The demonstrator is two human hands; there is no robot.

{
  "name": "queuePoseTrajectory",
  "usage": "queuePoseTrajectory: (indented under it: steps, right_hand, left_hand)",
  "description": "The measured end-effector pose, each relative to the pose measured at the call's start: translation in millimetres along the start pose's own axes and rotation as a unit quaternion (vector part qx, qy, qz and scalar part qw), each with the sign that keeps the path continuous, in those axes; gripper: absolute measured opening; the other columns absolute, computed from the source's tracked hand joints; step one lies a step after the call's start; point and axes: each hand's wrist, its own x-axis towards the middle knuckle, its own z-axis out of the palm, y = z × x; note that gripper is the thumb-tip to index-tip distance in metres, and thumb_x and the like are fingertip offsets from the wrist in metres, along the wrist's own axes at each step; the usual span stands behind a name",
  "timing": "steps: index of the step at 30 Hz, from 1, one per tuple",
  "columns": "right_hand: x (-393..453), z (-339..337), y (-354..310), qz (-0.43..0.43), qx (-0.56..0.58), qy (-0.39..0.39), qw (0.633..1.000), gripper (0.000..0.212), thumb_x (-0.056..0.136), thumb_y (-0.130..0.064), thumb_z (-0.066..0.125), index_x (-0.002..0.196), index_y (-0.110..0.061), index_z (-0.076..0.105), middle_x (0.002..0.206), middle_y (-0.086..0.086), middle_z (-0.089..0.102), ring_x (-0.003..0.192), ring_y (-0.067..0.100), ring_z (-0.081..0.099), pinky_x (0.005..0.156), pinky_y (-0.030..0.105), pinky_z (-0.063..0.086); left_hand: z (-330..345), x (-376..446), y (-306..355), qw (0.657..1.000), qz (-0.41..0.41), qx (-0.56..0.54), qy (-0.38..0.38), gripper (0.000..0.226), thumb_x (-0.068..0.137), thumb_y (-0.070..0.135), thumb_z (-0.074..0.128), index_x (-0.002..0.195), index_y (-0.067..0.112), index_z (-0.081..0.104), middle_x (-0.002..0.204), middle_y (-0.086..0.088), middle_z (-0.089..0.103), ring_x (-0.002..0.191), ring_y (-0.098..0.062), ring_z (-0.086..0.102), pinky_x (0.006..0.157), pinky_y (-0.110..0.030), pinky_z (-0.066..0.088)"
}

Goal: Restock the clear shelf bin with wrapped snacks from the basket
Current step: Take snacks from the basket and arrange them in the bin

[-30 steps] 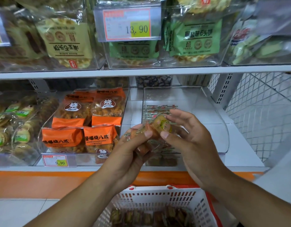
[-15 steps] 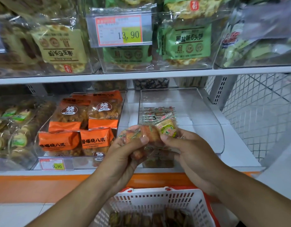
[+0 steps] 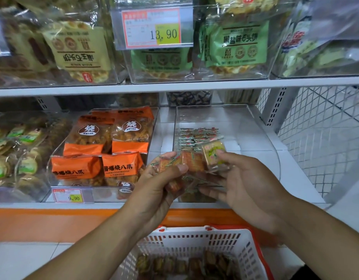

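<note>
Mid-transfer: left hand point(image 3: 154, 190) and right hand point(image 3: 241, 178) pinching wrapped snacks point(image 3: 192, 164) together, clear shelf bin point(image 3: 261, 138) just beyond fingertips; next, reach forward, release inside.

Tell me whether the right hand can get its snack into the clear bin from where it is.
Probably yes. The right hand pinches a wrapped snack just in front of the clear bin, whose top looks open, with nothing between them. The left hand grips more snacks alongside.
</note>
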Motion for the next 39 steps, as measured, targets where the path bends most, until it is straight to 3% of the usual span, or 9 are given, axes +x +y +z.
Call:
queuePoseTrajectory:
  steps: [7,11,16,21,24,29,32,35,39]
  right_hand:
    - [-1.3,1.9,2.0,0.027,-0.002,-0.034,0.999,0.039,0.098,-0.037,0.054,0.128,-0.013,0.064,0.119,0.017,0.073,0.117,0.029,0.067,0.106,0.042,0.048]
    - [-2.1,2.9,7.4,-0.065,-0.091,0.009,0.994,0.033,0.090,-0.037,0.062,0.108,-0.013,0.077,0.110,0.008,0.077,0.105,0.018,0.072,0.094,0.036,0.051]
    - [-5.6,7.6,17.7,-0.176,-0.124,0.037,0.976,0.037,0.087,-0.039,0.063,0.115,-0.017,0.074,0.110,-0.003,0.077,0.105,0.011,0.072,0.096,0.035,0.054]
    - [-9.3,7.8,15.1,-0.347,-0.361,0.066,0.863,0.021,0.098,-0.028,0.063,0.116,-0.032,0.074,0.118,-0.017,0.071,0.109,-0.005,0.064,0.080,0.006,0.050]
    - [-13.0,12.9,29.7,-0.307,-0.353,-0.007,0.884,0.025,0.097,-0.037,0.059,0.119,-0.032,0.072,0.110,-0.015,0.074,0.102,0.002,0.069,0.078,0.012,0.054]
    - [-3.5,14.4,24.8,-0.227,-0.159,-0.006,0.961,0.026,0.095,-0.035,0.059,0.115,-0.025,0.074,0.115,-0.002,0.075,0.110,0.013,0.070,0.089,0.029,0.054]
    - [2.2,12.1,11.8,-0.138,-0.040,-0.039,0.989,0.037,0.092,-0.028,0.058,0.121,-0.010,0.071,0.117,0.012,0.074,0.107,0.022,0.072,0.083,0.033,0.056]
    - [3.8,10.8,4.0,-0.089,-0.041,-0.047,0.994,0.040,0.086,-0.024,0.062,0.120,-0.004,0.071,0.116,0.018,0.073,0.098,0.023,0.070,0.068,0.027,0.052]
    - [3.6,4.2,1.0,-0.042,-0.117,-0.044,0.991,0.035,0.087,-0.029,0.064,0.113,-0.010,0.077,0.111,0.015,0.075,0.094,0.019,0.071,0.067,0.025,0.051]
  left_hand:
    - [-2.1,0.8,-4.7,0.999,0.021,0.023,0.030,0.067,0.066,0.007,0.082,0.128,0.005,0.057,0.116,-0.023,0.073,0.098,-0.030,0.074,0.086,-0.037,0.060]
    - [-1.8,-0.2,-6.6,0.999,0.009,0.035,0.035,0.068,0.059,0.010,0.086,0.120,0.008,0.058,0.110,-0.019,0.075,0.092,-0.029,0.074,0.076,-0.037,0.064]
    - [-2.0,-1.7,-6.8,0.999,0.000,0.025,0.038,0.068,0.064,0.008,0.082,0.127,0.005,0.055,0.108,-0.021,0.075,0.092,-0.031,0.076,0.070,-0.036,0.063]
    - [-2.8,-3.6,-2.7,0.999,0.003,0.036,0.029,0.073,0.066,0.013,0.083,0.132,0.003,0.053,0.111,-0.020,0.075,0.098,-0.032,0.075,0.079,-0.040,0.063]
    - [-2.2,-4.9,-3.6,0.999,0.010,0.048,0.020,0.069,0.077,0.018,0.080,0.136,-0.003,0.051,0.122,-0.021,0.071,0.113,-0.036,0.069,0.094,-0.047,0.056]
    - [-4.6,-4.3,3.2,1.000,0.018,0.022,0.010,0.079,0.072,0.014,0.082,0.140,-0.005,0.045,0.122,-0.026,0.069,0.106,-0.035,0.071,0.091,-0.048,0.060]
    - [-7.0,-5.2,4.7,1.000,0.013,0.027,-0.002,0.072,0.071,0.011,0.080,0.136,0.001,0.051,0.124,-0.028,0.068,0.105,-0.039,0.070,0.088,-0.050,0.060]
    - [-8.3,-6.2,4.7,0.999,0.014,0.041,-0.006,0.059,0.069,0.008,0.080,0.124,0.008,0.060,0.116,-0.026,0.070,0.091,-0.037,0.073,0.073,-0.044,0.064]
    - [-9.8,-6.2,5.0,0.998,0.015,0.057,-0.017,0.052,0.069,0.008,0.079,0.118,0.011,0.061,0.109,-0.024,0.073,0.085,-0.035,0.074,0.068,-0.044,0.064]
